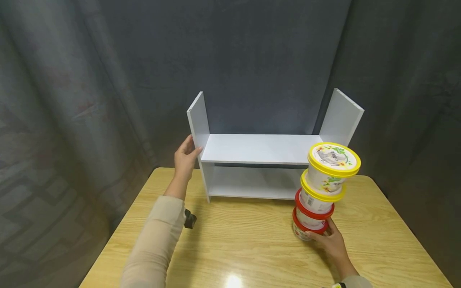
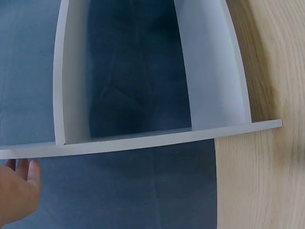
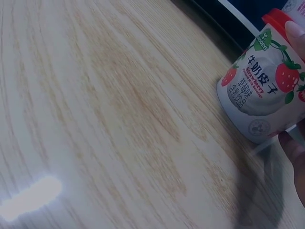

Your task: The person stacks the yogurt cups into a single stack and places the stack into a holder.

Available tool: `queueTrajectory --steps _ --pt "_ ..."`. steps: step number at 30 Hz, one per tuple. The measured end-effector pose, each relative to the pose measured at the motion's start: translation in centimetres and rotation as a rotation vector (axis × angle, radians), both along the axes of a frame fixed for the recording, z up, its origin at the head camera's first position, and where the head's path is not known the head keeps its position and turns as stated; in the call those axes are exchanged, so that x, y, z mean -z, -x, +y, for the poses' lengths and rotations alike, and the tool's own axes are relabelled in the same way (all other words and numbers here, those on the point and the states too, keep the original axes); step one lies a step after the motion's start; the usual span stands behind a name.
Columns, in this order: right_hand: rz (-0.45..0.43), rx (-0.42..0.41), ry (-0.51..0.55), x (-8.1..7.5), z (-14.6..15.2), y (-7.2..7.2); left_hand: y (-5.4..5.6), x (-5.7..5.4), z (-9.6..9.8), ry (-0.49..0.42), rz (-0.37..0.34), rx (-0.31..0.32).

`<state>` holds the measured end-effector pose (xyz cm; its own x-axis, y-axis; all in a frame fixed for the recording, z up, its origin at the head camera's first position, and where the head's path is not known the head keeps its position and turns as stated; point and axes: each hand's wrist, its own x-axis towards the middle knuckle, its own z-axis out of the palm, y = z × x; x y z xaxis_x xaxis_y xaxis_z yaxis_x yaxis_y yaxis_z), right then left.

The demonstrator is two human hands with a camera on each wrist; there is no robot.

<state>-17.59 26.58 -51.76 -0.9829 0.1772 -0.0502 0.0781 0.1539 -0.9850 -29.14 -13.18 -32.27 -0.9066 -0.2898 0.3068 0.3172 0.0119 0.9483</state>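
Observation:
A white two-tier shelf [image 1: 263,149] with upright side panels stands on the table. My left hand [image 1: 185,160] rests against its left side panel [image 1: 198,120], thumb near the front edge; the left wrist view shows the fingertips [image 2: 33,169] against the panel's outer face. My right hand [image 1: 332,242] grips the lowest tub of a leaning stack, thumb and fingers around its side. That bottom tub [image 3: 259,88] has a red lid and printed strawberries. Above it sit another red-lidded tub [image 1: 309,218] and two yellow-lidded tubs, the topmost tub [image 1: 333,160] overlapping the shelf's right end in the head view.
The light wood table [image 1: 245,240] extends in front of the shelf and to both sides. Dark grey curtains [image 1: 266,68] hang behind and around it. A small black object [image 1: 190,219] shows beside the left sleeve [image 1: 158,236].

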Motion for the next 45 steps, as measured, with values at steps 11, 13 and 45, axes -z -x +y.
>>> queueTrajectory --steps 11,13,45 --pt "0.005 0.007 -0.035 -0.3 -0.2 -0.1 0.6 0.0 0.4 -0.05 -0.019 -0.056" --pt "0.0 0.011 -0.046 -0.3 -0.2 -0.2 0.7 0.1 0.5 -0.055 -0.018 -0.065" --pt "0.107 -0.074 -0.194 -4.5 -0.8 0.3 2.3 1.1 1.7 0.071 -0.015 -0.12"
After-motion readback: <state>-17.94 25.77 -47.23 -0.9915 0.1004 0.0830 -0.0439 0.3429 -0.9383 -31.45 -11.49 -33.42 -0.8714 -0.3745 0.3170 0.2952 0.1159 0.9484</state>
